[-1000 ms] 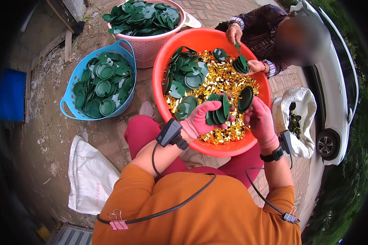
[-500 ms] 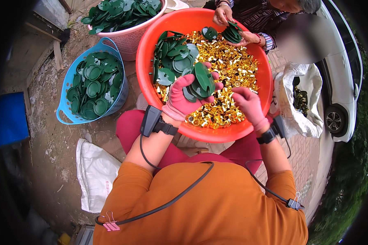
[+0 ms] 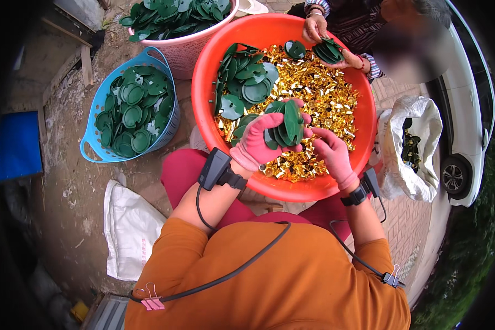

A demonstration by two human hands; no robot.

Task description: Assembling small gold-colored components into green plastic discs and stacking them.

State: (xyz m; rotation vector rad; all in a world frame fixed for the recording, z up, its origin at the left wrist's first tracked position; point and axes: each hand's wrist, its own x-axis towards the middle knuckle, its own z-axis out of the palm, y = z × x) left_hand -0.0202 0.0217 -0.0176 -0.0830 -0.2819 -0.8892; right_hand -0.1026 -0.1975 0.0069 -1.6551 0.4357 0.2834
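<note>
Over the orange-red basin (image 3: 201, 104), my left hand (image 3: 253, 144) in a pink glove is closed around a stack of round green plastic discs (image 3: 289, 124). My right hand (image 3: 335, 158), gloved too, is at the right side of this stack, thumb and fingers pinched together; anything between their tips is too small to make out. Small shiny gold pieces (image 3: 335, 99) cover much of the basin. More green discs (image 3: 256, 91) lie in a heap on its left side, partly hidden behind my left hand.
Across the basin, another person's hands (image 3: 344, 59) hold green discs. A blue basket (image 3: 88, 132) and a pink basket (image 3: 190, 49), both full of discs, stand at left. An open white sack (image 3: 426, 121) sits at right, before a white car (image 3: 467, 71). A white sack (image 3: 126, 220) lies lower left.
My right hand has moved in toward the stack in my left hand, which has tilted more on edge. The whole view has shifted slightly.
</note>
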